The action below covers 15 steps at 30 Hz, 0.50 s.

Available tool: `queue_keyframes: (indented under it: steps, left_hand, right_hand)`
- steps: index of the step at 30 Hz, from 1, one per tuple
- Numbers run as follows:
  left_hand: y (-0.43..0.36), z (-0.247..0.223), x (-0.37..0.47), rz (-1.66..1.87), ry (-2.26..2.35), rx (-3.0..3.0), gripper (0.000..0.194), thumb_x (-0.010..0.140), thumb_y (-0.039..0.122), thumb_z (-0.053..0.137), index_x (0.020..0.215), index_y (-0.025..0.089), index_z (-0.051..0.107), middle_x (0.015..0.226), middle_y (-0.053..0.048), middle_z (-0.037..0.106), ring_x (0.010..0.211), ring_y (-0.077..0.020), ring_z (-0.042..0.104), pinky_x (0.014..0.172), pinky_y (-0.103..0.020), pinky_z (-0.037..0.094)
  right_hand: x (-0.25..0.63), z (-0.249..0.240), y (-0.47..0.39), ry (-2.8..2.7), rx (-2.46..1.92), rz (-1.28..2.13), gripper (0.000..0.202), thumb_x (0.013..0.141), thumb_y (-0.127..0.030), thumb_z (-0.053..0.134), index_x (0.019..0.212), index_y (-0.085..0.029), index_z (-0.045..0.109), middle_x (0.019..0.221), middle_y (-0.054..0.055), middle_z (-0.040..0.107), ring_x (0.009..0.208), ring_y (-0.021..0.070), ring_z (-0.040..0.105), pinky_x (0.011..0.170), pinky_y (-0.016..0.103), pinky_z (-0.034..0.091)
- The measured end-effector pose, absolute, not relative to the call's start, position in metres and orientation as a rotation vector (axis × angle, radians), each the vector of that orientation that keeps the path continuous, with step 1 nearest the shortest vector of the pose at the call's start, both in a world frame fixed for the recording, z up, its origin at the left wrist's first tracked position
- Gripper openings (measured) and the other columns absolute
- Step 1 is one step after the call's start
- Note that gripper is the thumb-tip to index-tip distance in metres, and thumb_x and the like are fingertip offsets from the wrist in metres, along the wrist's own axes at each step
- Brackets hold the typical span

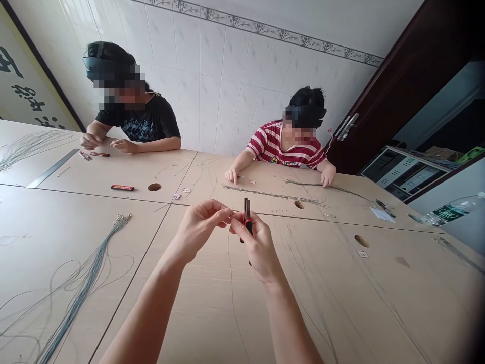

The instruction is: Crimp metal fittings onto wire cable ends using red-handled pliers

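Observation:
Both of my hands are raised together over the table's middle, fingertips almost meeting. My left hand (pixel 206 222) is closed in a pinch on a thin wire (pixel 232 273), which hangs down from between the hands toward me. The wire's upper end is too small and too covered by fingers to make out. In my right hand (pixel 257 242) are pliers (pixel 247 215) with red and black handles, jaws pointing up and away. My right thumb and forefinger also come close to the pinched wire end; whether they grip it I cannot tell.
On the left lies a bundle of grey-green wires (pixel 91 273) with small pale tips. Farther back are a red box cutter (pixel 122 187), a metal ruler (pixel 53 169) and another wire bundle (pixel 273 194). Two co-workers sit opposite. A water bottle (pixel 456 210) stands right; holes (pixel 361 241) pierce the tabletop.

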<state>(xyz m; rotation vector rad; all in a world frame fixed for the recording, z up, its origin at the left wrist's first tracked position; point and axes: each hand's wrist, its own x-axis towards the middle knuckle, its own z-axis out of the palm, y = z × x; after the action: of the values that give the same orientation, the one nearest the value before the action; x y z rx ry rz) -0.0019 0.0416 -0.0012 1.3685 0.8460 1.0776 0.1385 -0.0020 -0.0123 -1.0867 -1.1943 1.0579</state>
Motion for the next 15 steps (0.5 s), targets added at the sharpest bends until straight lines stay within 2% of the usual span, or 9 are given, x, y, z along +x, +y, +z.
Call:
queue_keyframes:
  steps: [7, 15]
  left_hand:
    - [0.0405, 0.001, -0.0051, 1.063, 0.866, 1.297, 0.019, 0.082, 0.035, 0.068, 0.073, 0.019, 0.065, 0.072, -0.003, 0.067, 0.071, -0.0145, 0.059, 0.076, -0.031, 0.048]
    - [0.036, 0.0033, -0.0013, 0.987, 0.8, 1.277, 0.021, 0.085, 0.034, 0.065, 0.075, 0.016, 0.063, 0.078, -0.004, 0.068, 0.078, -0.0162, 0.061, 0.082, -0.035, 0.048]
  right_hand:
    - [0.14, -0.011, -0.0063, -1.261, -1.076, 1.09, 0.013, 0.087, -0.035, 0.06, 0.085, -0.022, 0.061, 0.08, 0.0, 0.06, 0.079, 0.0146, 0.053, 0.074, 0.028, 0.041]
    - [0.1431, -0.0119, -0.0097, -1.241, -1.096, 1.066, 0.017, 0.087, -0.037, 0.063, 0.08, -0.021, 0.059, 0.075, -0.001, 0.053, 0.076, 0.0134, 0.05, 0.07, 0.026, 0.042]
